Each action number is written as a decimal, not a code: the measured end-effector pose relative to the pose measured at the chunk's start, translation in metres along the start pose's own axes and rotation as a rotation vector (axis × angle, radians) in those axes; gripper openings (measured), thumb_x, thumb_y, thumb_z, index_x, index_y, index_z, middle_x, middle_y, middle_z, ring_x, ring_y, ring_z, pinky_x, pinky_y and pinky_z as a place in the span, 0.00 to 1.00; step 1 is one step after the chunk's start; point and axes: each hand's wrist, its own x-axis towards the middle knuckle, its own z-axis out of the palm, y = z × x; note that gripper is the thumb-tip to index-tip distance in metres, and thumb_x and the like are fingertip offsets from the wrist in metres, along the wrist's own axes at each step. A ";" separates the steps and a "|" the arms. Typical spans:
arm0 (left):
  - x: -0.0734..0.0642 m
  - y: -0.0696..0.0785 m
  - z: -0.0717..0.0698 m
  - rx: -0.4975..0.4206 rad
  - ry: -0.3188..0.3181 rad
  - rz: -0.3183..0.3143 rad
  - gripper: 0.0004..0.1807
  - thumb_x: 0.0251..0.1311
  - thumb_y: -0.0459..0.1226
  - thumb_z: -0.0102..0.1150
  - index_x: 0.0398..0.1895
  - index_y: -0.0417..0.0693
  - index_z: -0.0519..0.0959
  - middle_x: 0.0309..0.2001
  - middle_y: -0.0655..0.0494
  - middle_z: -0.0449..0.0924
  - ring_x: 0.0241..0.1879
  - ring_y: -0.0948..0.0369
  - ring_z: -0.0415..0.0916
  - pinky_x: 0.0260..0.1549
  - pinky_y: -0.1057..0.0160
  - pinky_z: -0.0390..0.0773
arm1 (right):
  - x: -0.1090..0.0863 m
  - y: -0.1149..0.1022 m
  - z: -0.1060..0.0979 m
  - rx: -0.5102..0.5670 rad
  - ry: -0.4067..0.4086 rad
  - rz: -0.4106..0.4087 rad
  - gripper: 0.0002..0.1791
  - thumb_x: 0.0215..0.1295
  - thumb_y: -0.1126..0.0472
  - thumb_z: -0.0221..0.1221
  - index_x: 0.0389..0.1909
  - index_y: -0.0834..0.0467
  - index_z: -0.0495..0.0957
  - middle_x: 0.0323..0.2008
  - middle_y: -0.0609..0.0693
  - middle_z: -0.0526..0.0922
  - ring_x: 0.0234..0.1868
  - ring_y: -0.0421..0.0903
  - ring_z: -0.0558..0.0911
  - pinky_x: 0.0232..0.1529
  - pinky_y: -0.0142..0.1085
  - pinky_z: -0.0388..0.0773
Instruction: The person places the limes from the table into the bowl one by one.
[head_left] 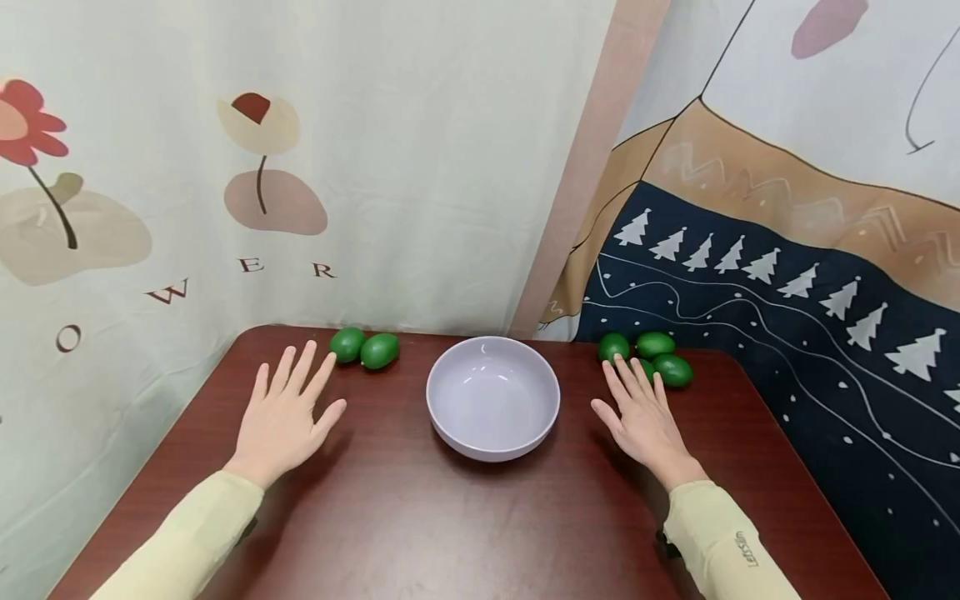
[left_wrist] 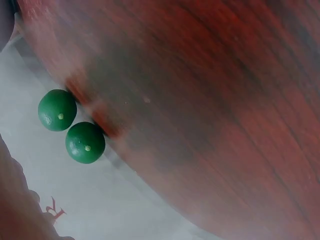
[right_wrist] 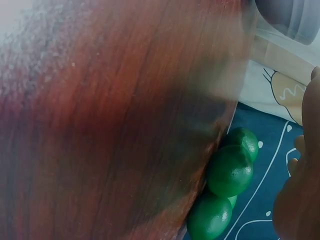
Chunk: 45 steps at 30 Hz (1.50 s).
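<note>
My left hand [head_left: 281,421] is held palm down with fingers spread, over the left part of the table, holding nothing. Just past its fingertips lie two green limes [head_left: 379,351], side by side; the left wrist view shows the same pair of limes [left_wrist: 85,142]. On the right, my other hand [head_left: 643,421] also has straight, spread fingers and grips nothing. Its fingertips overlap a cluster of several green limes [head_left: 672,370], partly hiding one. These limes [right_wrist: 230,171] appear beyond the hand in the right wrist view. Between the hands stands a pale lavender bowl [head_left: 492,398] with nothing in it.
The dark red-brown wooden table [head_left: 480,533] has rounded back corners. Behind it hangs a white curtain [head_left: 420,167] with flower prints and letters. A navy and tan printed cloth [head_left: 750,317] hangs along the right side.
</note>
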 end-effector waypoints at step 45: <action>0.018 0.019 0.011 -0.086 -0.005 0.016 0.38 0.70 0.50 0.57 0.78 0.40 0.65 0.78 0.39 0.59 0.78 0.37 0.52 0.73 0.36 0.53 | -0.005 -0.048 0.012 0.182 -0.011 -0.040 0.39 0.78 0.43 0.52 0.81 0.60 0.57 0.81 0.59 0.56 0.82 0.59 0.50 0.78 0.64 0.45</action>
